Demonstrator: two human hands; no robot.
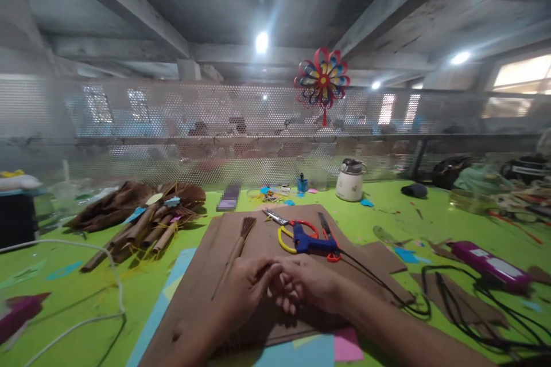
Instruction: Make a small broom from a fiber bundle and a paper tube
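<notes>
My left hand [252,278] and my right hand [307,278] meet over a brown cardboard sheet [275,330]. Their fingers are curled and pressed together at the fingertips; anything between them is hidden. Just beyond the left hand lies a brown stick with a frayed, brush-like end [245,232]. Past the right hand is a blue glue gun [312,242] with a black cord. Scissors with red and yellow handles [286,241] lie against it, and another red-handled tool with a dark blade [327,226] rests beside it.
Rolled brown paper pieces [150,223] are heaped at the left near a white cable [120,292]. To the right are a purple box-like device [493,266], black cords [456,304] and paper scraps. A white bottle [349,180] stands before the perforated screen [258,155], under a hanging pinwheel [323,80].
</notes>
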